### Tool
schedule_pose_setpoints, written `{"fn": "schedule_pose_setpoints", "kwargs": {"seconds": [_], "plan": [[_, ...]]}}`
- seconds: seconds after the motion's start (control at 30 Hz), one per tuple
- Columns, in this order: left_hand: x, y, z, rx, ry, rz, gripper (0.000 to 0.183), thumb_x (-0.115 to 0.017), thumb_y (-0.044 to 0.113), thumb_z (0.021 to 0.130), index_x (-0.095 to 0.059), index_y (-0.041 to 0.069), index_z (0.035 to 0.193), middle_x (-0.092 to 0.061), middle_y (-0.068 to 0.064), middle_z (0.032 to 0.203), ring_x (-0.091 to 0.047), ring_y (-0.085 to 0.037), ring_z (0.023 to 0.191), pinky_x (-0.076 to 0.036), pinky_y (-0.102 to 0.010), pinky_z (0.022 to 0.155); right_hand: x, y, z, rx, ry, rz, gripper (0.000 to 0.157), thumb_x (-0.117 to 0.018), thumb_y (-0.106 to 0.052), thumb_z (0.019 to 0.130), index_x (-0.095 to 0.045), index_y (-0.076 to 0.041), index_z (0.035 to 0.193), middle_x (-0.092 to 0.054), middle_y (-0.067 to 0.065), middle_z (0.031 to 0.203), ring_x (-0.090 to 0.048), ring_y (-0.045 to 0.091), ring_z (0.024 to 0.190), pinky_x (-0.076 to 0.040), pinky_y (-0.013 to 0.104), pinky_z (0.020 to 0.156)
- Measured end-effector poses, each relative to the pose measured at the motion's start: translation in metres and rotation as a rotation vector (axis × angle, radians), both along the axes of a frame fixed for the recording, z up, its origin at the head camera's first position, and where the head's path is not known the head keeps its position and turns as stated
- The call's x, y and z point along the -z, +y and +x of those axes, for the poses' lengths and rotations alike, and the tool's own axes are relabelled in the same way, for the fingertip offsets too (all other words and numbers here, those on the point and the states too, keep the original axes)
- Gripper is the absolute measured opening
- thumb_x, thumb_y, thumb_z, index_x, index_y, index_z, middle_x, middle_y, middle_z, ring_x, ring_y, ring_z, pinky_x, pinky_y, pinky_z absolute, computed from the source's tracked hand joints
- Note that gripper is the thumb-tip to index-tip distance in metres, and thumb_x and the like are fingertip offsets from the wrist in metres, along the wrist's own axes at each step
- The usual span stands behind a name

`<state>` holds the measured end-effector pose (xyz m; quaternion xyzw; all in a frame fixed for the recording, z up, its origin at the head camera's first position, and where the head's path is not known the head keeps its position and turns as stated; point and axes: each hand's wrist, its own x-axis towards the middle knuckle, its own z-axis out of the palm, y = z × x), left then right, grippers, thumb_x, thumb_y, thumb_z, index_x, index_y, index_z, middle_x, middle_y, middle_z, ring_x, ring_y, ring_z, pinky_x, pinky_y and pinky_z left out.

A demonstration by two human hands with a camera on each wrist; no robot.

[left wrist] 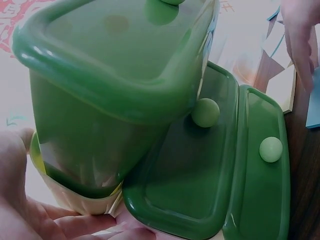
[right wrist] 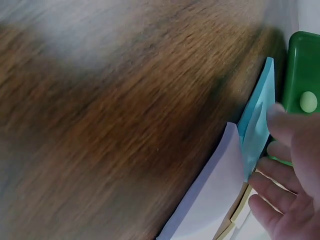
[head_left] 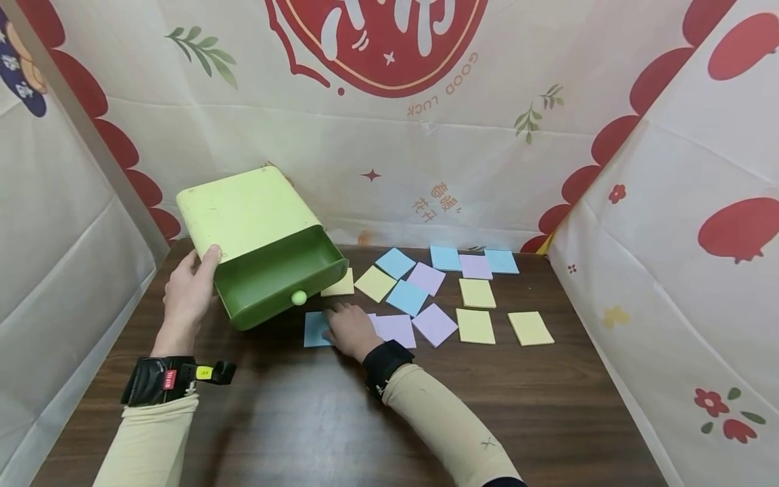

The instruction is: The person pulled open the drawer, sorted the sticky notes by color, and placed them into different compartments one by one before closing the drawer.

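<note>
Bright head view, pale glare on the dark tabletop [head_left: 292, 412], soft shadow beneath the green drawer [head_left: 263, 312], hazy wrist views

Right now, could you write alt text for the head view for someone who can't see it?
A person's left hand holds a green box, its drawer open; the right hand partly covers a blue pad. More pads, blue, yellow and purple, lie on the dark table.
</note>
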<state>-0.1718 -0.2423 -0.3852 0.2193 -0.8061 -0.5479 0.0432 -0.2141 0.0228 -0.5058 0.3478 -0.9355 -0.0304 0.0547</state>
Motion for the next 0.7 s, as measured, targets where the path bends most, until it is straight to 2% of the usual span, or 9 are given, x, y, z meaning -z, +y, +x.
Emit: {"fn": "schedule_pose_setpoints", "kwargs": {"seconds": [0.13, 0.23, 0.33, 0.43, 0.57, 0.7], "plan": [[0.000, 0.001, -0.001, 0.005, -0.001, 0.011, 0.090, -0.033, 0.078, 0.087, -0.014, 0.026, 0.158, -0.035, -0.011, 0.157, -0.012, -0.038, 0.150, -0.039, -0.054, 0.107, 0.002, -0.003, -0.001, -0.007, -0.019, 0.042, 0.054, -0.065, -0.047, 0.091, -0.059, -0.013, 0.132, -0.063, 0.004, 0.130, -0.060, 0.021, 0.119, -0.047, 0.034, 0.099], [0.000, 0.002, -0.001, 0.004, 0.000, 0.010, 0.090, -0.033, 0.078, 0.087, -0.015, 0.026, 0.158, -0.036, -0.011, 0.157, -0.011, -0.039, 0.150, -0.036, -0.055, 0.110, 0.003, -0.004, -0.001, 0.016, -0.028, 0.063, 0.062, -0.065, -0.050, 0.089, -0.054, -0.014, 0.139, -0.059, 0.004, 0.139, -0.056, 0.021, 0.126, -0.046, 0.036, 0.101], [0.000, 0.002, -0.002, 0.004, 0.001, 0.003, 0.090, -0.033, 0.078, 0.087, -0.015, 0.026, 0.158, -0.037, -0.011, 0.156, -0.011, -0.039, 0.150, -0.033, -0.056, 0.111, 0.002, -0.006, -0.001, 0.045, -0.042, 0.073, 0.064, -0.067, -0.052, 0.086, -0.055, -0.016, 0.138, -0.060, 0.002, 0.137, -0.057, 0.022, 0.124, -0.046, 0.037, 0.099], [0.000, 0.002, -0.002, 0.004, 0.001, 0.000, 0.091, -0.033, 0.079, 0.087, -0.016, 0.026, 0.158, -0.037, -0.011, 0.156, -0.013, -0.040, 0.149, -0.035, -0.056, 0.110, 0.001, -0.008, -0.001, 0.061, -0.051, 0.081, 0.062, -0.071, -0.054, 0.082, -0.059, -0.018, 0.132, -0.063, 0.000, 0.130, -0.058, 0.021, 0.119, -0.047, 0.037, 0.096], [0.001, 0.001, -0.001, 0.006, 0.000, -0.002, 0.090, -0.033, 0.079, 0.087, -0.016, 0.026, 0.158, -0.036, -0.011, 0.157, -0.017, -0.040, 0.148, -0.038, -0.055, 0.108, -0.001, -0.011, 0.000, 0.060, -0.065, 0.083, 0.059, -0.076, -0.055, 0.076, -0.065, -0.019, 0.122, -0.065, 0.001, 0.120, -0.059, 0.022, 0.112, -0.048, 0.037, 0.093], [0.001, 0.000, 0.000, 0.001, -0.003, -0.009, 0.089, -0.033, 0.078, 0.087, -0.016, 0.027, 0.158, -0.032, -0.011, 0.159, -0.015, -0.041, 0.149, -0.034, -0.057, 0.110, -0.003, -0.014, 0.000, 0.053, -0.080, 0.070, 0.059, -0.081, -0.054, 0.071, -0.067, -0.019, 0.117, -0.063, 0.002, 0.115, -0.059, 0.022, 0.109, -0.048, 0.036, 0.091]]}}
